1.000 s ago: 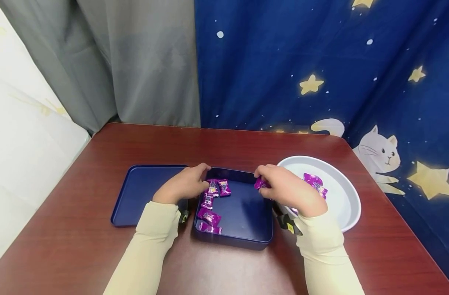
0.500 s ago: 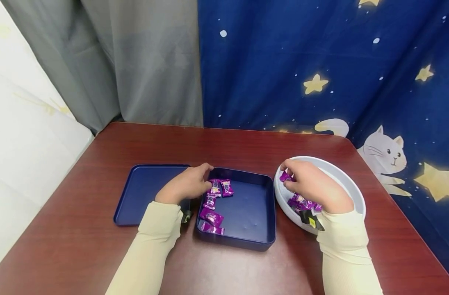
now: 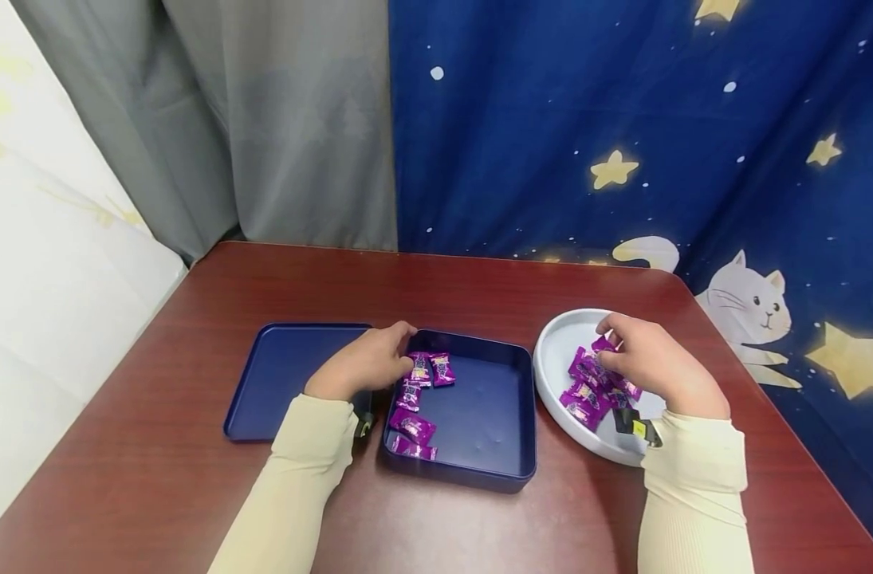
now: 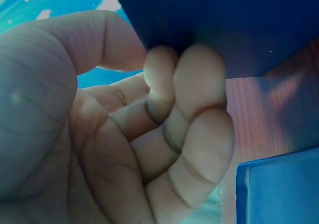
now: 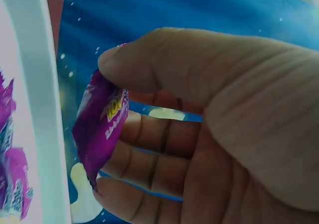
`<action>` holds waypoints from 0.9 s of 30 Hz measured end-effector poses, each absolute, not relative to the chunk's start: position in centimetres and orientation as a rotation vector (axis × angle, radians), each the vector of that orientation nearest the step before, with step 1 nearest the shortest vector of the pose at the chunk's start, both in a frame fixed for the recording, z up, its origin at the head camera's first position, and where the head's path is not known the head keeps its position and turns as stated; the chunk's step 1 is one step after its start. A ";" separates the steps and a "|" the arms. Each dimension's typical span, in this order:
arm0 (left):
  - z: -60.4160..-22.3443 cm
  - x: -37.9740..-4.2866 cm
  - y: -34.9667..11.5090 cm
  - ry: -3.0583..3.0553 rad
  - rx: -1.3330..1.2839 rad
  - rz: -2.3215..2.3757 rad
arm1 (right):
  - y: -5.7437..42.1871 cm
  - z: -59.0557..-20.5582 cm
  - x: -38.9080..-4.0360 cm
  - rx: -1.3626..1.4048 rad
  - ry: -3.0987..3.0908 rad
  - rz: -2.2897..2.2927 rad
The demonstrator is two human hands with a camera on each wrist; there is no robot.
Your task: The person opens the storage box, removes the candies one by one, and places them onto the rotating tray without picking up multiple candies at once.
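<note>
My left hand (image 3: 360, 363) grips the left wall of the dark blue box (image 3: 489, 414), thumb on one side and curled fingers on the other; the left wrist view shows the fingertips against the blue wall (image 4: 224, 20). Several purple wrapped candies (image 3: 412, 425) lie along the left side inside that box. Above the round white tray (image 3: 561, 339) my right hand (image 3: 658, 371) pinches one purple wrapped candy (image 5: 102, 127) between thumb and fingers. Beneath it, a pile of similar candies (image 3: 587, 399) rests in the tray, partly hidden by the hand.
A flat dark blue lid (image 3: 281, 379) lies left of the box, partly covered by the left hand and forearm. The reddish-brown table (image 3: 436, 287) ends at a grey curtain (image 3: 307, 119) and a blue star-patterned curtain (image 3: 508, 127).
My right hand has moved right, from the box's right edge to above the white tray, with a candy in its fingers. The left hand keeps its grip on the box.
</note>
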State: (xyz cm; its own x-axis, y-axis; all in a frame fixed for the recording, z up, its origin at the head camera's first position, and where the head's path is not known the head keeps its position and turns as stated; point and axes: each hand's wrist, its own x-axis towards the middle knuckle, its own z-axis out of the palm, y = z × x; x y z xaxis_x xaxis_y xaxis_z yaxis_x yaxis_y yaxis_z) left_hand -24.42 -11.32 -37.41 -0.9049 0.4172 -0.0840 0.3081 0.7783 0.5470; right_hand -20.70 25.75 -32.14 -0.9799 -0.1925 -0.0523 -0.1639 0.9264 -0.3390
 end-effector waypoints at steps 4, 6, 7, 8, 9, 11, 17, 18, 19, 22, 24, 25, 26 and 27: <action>-37.4 -24.5 -11.1 2.769 0.565 0.800 | 26.8 -32.8 -20.8 -0.191 2.932 -0.529; -37.5 -24.6 -10.9 2.761 0.572 0.808 | 27.5 -33.2 -20.9 -0.158 2.904 -0.522; -37.5 -24.7 -10.7 2.757 0.576 0.811 | 27.8 -33.4 -20.9 -0.144 2.895 -0.518; -37.5 -24.7 -10.6 2.755 0.577 0.813 | 28.0 -33.5 -21.0 -0.137 2.891 -0.513; -37.4 -24.7 -10.5 2.755 0.574 0.815 | 28.3 -33.6 -21.0 -0.133 2.891 -0.506; -37.4 -24.7 -10.5 2.764 0.562 0.808 | 28.7 -33.8 -21.1 -0.132 2.892 -0.502; -37.2 -24.4 -10.5 2.761 0.536 0.813 | 29.2 -34.2 -21.3 -0.131 2.898 -0.468; -37.2 -24.3 -10.5 2.759 0.531 0.817 | 29.2 -34.3 -21.3 -0.126 2.897 -0.460; -37.3 -24.3 -10.6 2.760 0.526 0.819 | 29.2 -34.4 -21.3 -0.121 2.895 -0.459; -37.5 -24.1 -10.8 2.764 0.506 0.824 | 28.9 -34.8 -21.5 -0.118 2.878 -0.469; -37.6 -24.1 -11.0 2.772 0.508 0.820 | 28.8 -35.0 -21.5 -0.116 2.869 -0.481; -37.6 -24.1 -11.0 2.776 0.511 0.818 | 28.8 -35.1 -21.6 -0.113 2.866 -0.487; -37.6 -24.1 -11.1 2.780 0.512 0.816 | 28.7 -35.2 -21.6 -0.112 2.863 -0.490; -37.6 -24.1 -11.1 2.784 0.515 0.814 | 28.7 -35.4 -21.7 -0.109 2.858 -0.495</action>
